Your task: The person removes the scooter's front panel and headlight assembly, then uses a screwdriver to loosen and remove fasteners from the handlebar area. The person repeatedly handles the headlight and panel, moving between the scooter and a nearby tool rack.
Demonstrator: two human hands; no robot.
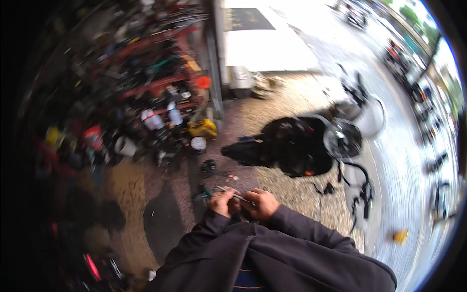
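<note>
I've got a thin metal rod (pixel 237 196) near ctr, out in front of the person's dark jacket (pixel 311 253), slanting from far L to near R. L hand (pixel 223 202) pinches it, w/ the tip poking out past the fingers; R hand (pixel 262 204) grips the other end, tho I can't tell from here exactly how its fingers wrap. Just L of the L hand I get a small green thing (pixel 205 193), too blurry to ID. Beyond the hands, on the floor (pixel 129 185), tiny red & white bits (pixel 231 177), then a dark round part (pixel 209 167). Farther out, a white tub (pixel 198 143) w/ a yellow case (pixel 203 128) just behind. Far L: red rack (pixel 154 83) crammed w/ gear, white bottles (pixel 152 119) nearby. Far R of the hands, a dark motorbike (pixel 296 146), w/ black cables (pixel 366 207) by its near R side. Past it, I see the road (pixel 391 146), parked bikes (pixel 395 59) along its R side.
</note>
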